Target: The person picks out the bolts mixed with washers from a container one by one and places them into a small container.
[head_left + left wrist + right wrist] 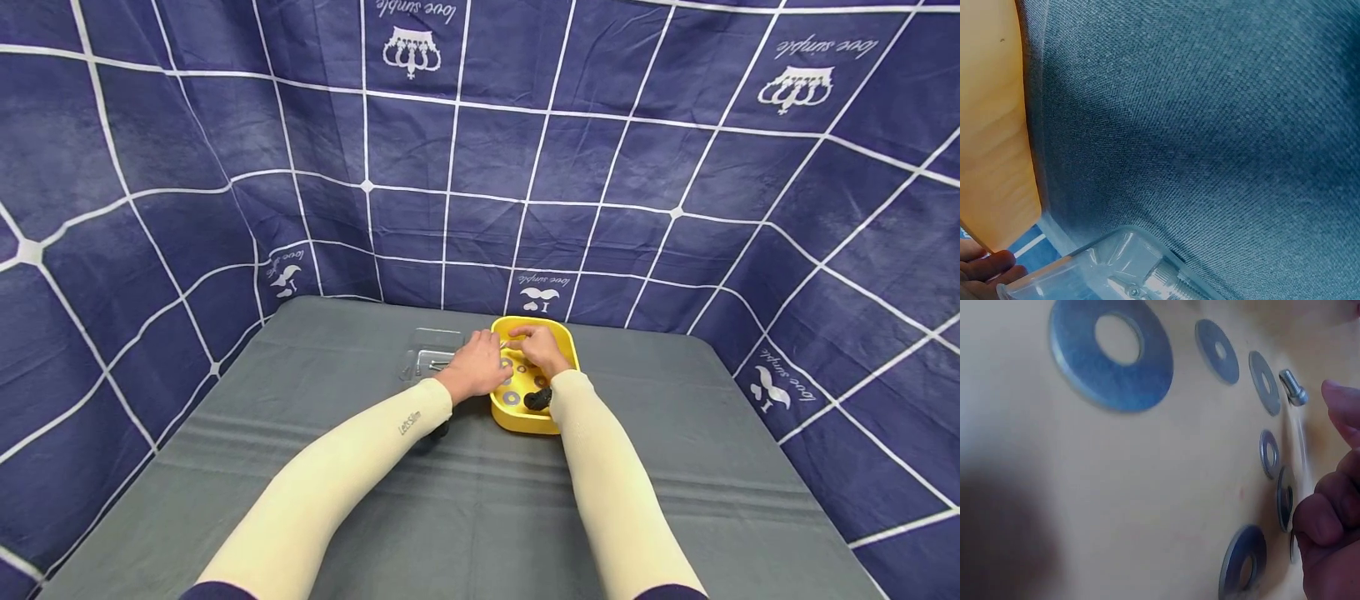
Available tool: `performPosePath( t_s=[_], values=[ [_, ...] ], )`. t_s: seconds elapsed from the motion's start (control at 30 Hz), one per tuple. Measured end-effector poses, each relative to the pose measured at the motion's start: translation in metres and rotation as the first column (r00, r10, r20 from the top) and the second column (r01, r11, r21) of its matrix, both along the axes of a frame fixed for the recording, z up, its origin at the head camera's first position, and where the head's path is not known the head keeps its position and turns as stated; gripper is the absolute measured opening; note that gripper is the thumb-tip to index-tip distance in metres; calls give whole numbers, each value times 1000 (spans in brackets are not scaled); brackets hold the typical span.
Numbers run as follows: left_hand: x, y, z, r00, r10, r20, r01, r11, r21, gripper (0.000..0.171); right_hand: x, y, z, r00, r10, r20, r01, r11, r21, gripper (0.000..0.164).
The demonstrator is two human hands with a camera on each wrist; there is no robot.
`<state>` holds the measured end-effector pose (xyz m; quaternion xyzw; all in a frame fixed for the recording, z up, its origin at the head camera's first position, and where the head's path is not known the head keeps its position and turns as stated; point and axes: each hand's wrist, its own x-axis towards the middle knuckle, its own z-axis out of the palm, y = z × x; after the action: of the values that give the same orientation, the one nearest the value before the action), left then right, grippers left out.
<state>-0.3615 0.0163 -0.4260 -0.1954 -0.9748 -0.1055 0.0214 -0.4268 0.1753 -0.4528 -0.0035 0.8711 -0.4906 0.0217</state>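
Note:
My left hand (474, 367) grips the left rim of a yellow bin (525, 422), thumb on the inner side. In the left wrist view its curled fingertips (991, 269) meet the edge of the bin's wall. My right hand (542, 348) reaches inside the bin, fingers spread toward the left rim with a gap between them. In the right wrist view, a fingertip (1335, 400) points at a small socket-head bolt (1293, 387). Flat metal washers of several sizes lie on the bin floor, among them a large washer (1072, 369) and a smaller one (1230, 365).
Left of the bin sits a clear plastic box (420, 360) with metal hardware inside, close under the left forearm. A wing nut (1125, 287) shows through its wall. The grey table (337, 483) ends at a blue checked cloth (487, 225) behind and beside it.

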Motion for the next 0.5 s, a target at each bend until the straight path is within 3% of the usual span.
performPosePath(
  t_s=[0.5],
  values=[
    [-1, 2, -3, 1000, 4, -24, -4, 1000, -11, 59, -8, -6, -7, 999, -45, 25, 44, 999, 23, 25]
  ],
)
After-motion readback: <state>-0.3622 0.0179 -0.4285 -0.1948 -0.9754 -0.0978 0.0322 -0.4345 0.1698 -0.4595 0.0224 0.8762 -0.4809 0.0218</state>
